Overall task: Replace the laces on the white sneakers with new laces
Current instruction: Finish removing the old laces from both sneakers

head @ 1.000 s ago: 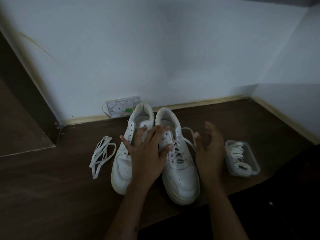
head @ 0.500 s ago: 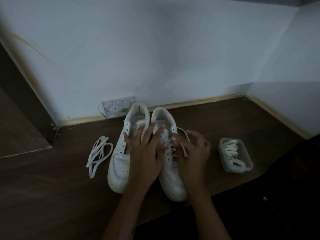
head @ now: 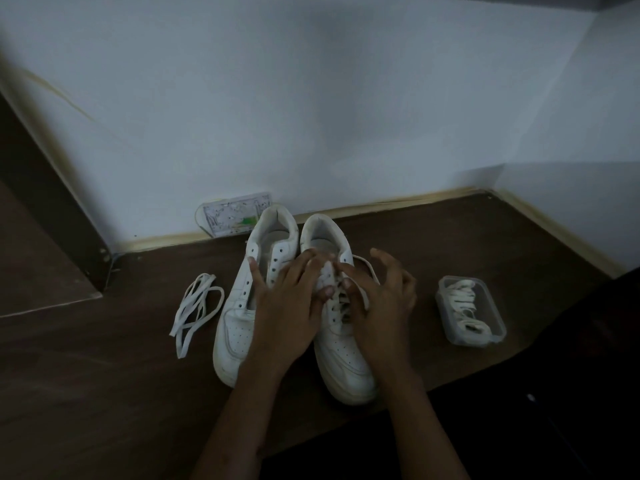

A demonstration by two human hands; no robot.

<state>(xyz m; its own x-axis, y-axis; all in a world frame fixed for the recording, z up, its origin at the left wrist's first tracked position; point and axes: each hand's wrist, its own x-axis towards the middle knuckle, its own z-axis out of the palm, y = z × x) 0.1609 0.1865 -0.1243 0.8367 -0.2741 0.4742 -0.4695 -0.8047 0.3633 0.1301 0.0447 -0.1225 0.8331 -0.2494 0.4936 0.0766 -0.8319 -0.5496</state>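
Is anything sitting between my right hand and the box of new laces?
Nothing visible does. Only bare tabletop lies between the right hand, now at the right sneaker's laces, and the clear box to its right.

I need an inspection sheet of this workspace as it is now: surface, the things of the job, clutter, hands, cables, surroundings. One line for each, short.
Surface: dark wooden floor, dim light.
Job's things: left sneaker with empty eyelets; right sneaker still laced; loose lace lying left of the pair; clear plastic box holding coiled laces, to the right.
Clutter: small printed packet against the wall behind the sneakers.
Hands: left hand rests on the sneakers, fingers straight; right hand pinches the right sneaker's lace.
Cables: nothing seen.
Surroundings: white wall meeting in a corner, pale skirting strip.
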